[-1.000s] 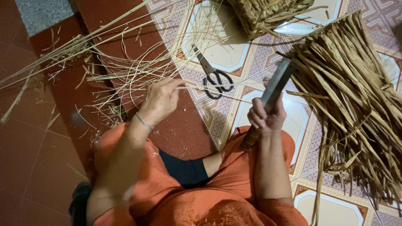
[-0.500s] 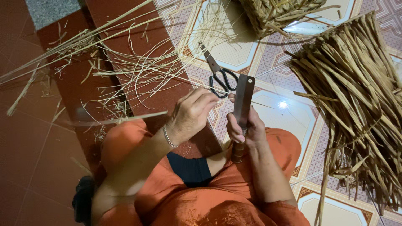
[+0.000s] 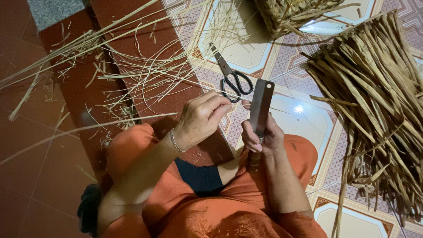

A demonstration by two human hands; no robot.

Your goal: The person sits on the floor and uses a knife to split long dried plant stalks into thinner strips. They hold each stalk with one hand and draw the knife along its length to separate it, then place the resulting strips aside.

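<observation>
Splitting a dry strand against a flat blade

Since a second ago the left hand (image 3: 200,119) has come in from the frame's middle left to meet the blade (image 3: 261,107), now upright at centre; its grip is pinched on a thin pale strand (image 3: 110,125) trailing left. The right hand (image 3: 263,140) is clamped on the blade's handle. The strand seems to touch the blade's edge, though blur hides this. Black scissors (image 3: 232,78) lie just above.

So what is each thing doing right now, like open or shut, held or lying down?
Left hand: pinching a thin straw strand.
Right hand: gripping a cleaver, blade upright.
Scissors: lying shut on the floor.
Dried leaf bundle: lying loose.
Woven basket: unfinished, strands sticking out.
</observation>
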